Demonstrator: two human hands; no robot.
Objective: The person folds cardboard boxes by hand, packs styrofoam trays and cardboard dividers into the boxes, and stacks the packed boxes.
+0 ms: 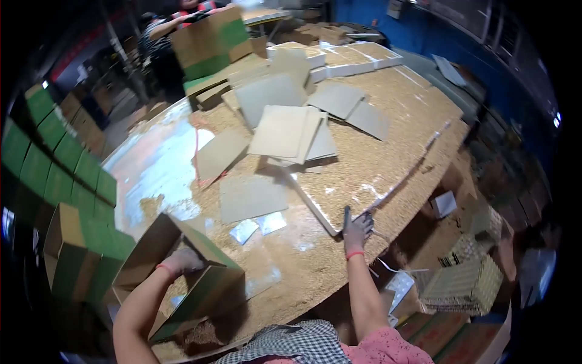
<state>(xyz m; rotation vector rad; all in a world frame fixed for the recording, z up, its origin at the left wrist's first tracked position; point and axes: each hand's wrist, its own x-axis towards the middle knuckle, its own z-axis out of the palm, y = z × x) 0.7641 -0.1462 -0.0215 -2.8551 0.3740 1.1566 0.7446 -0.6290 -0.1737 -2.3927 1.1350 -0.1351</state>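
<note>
My left hand, in a pale glove with a red band at the wrist, reaches into the open mouth of a green and brown cardboard box. Its fingers are blurred and partly out of sight, so what they hold, if anything, cannot be made out. My right hand, in a grey-fingered glove, rests on the near corner of a shallow white-edged tray heaped with tan, grain-like material. Its thumb points away from the spread fingers. Two small silvery packets lie between my hands, beside a flat grey cardboard sheet.
Loose cardboard sheets pile up mid-table. More white-edged trays stand behind. Green boxes are stacked at left; a bundle of corrugated pieces lies at lower right. Across the table, a person handles a large box.
</note>
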